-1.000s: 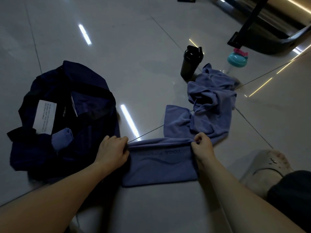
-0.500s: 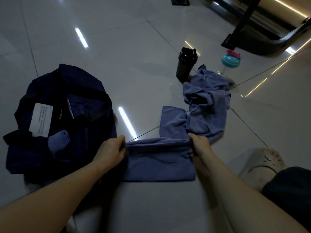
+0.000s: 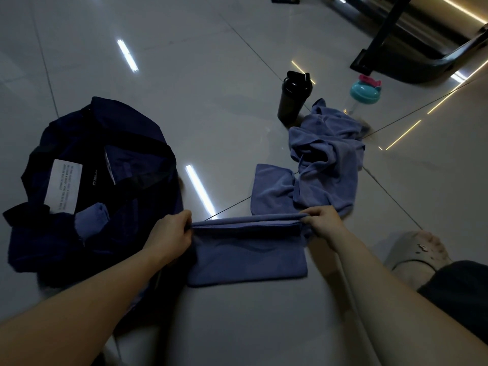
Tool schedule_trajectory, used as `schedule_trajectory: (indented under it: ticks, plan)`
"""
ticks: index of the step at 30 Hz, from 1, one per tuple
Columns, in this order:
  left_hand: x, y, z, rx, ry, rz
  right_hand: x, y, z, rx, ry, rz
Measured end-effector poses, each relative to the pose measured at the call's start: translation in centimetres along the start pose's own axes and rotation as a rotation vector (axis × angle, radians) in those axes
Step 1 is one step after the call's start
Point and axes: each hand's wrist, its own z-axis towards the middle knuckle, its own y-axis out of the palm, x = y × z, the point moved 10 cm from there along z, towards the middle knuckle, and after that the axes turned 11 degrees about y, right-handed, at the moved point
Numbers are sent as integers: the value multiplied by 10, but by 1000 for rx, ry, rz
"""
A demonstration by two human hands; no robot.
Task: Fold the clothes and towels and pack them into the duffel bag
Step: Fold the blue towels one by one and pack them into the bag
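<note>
A blue towel (image 3: 248,256) lies folded flat on the floor in front of me. My left hand (image 3: 171,233) pinches the left end of its far folded edge, and my right hand (image 3: 320,220) pinches the right end. The navy duffel bag (image 3: 87,186) sits open to the left, with a white label and a small folded blue cloth (image 3: 91,221) inside. A crumpled blue garment (image 3: 326,154) lies just beyond the towel, to the right.
A black shaker bottle (image 3: 293,97) and a teal-lidded bottle (image 3: 363,92) stand behind the garment. A black machine frame (image 3: 412,48) fills the far right corner. My foot in a grey slipper (image 3: 412,249) rests at the right on the glossy tiled floor.
Both hands have kept pinching the towel's far edge. The folded edge has drawn slightly toward me and flattened, and the printed lettering is no longer seen.
</note>
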Motion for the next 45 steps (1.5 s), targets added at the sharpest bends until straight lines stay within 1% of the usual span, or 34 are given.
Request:
schedule_trajectory:
  ticks: [3, 7, 9, 11, 12, 14, 16, 18, 23, 27, 30, 33, 40, 42, 45]
  plan:
    - [-3, 2, 6, -27, -32, -25, -4, 1, 2, 22, -41, -25]
    - [-6, 2, 11, -22, -47, -33, -8, 10, 6, 50, -74, -33]
    - [-8, 3, 14, -18, -51, -31, -4, 7, 11, 108, -43, -11]
    - [-8, 5, 17, -16, -58, -38, -4, 0, 9, 185, -36, -43]
    - [-8, 5, 19, -13, -63, -40, -8, 2, 8, 187, -59, -58]
    - [-7, 4, 22, -6, -70, -46, -17, 14, 6, 114, -123, -74]
    - [-6, 4, 26, -7, -74, -55, -24, 30, 4, 31, -157, -159]
    - [-5, 3, 27, -8, -81, -59, -28, 40, 9, 29, -178, -325]
    - [-8, -2, 24, 50, -107, -62, -35, 47, 20, 111, -212, -655]
    - [-10, -12, 23, 108, -100, 19, -42, 51, 16, 186, -209, -768]
    - [-11, -14, 23, 99, -94, 83, -44, 47, 12, 211, -222, -752]
    - [-12, -14, 25, 92, -88, 108, -47, 36, 3, 237, -283, -689]
    - [-16, -12, 22, 67, -108, 64, -56, 25, -20, 293, -423, -782]
    - [-13, -13, 19, 52, -109, 47, -53, 28, -23, 271, -402, -760]
    - [-14, -15, 16, 52, -160, -25, -40, 31, -16, 179, -295, -647]
